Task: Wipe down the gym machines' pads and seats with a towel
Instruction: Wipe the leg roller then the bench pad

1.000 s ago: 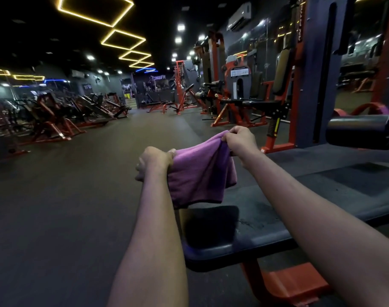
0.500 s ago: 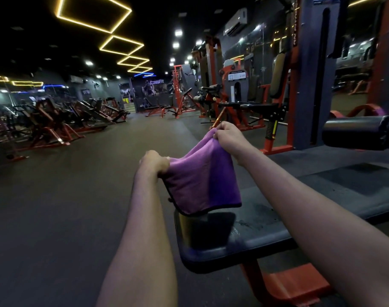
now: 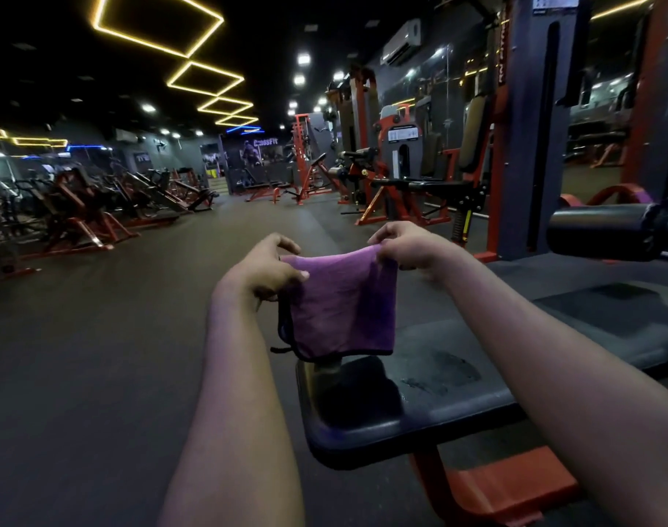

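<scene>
Left hand (image 3: 266,270) and right hand (image 3: 404,247) apart, each pinching top corner of purple towel (image 3: 342,304), hung folded between them above bench pad (image 3: 420,397) end. Risk: light pinch slips, towel drops past pad edge onto floor (image 3: 96,355) below left hand, picks up grit.

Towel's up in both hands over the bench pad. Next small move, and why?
Probably lower the purple towel flat onto the bench pad. Left hand and right hand pinch its top edge, so it hangs over the pad's near end, and a smudged patch shows on the pad.
</scene>
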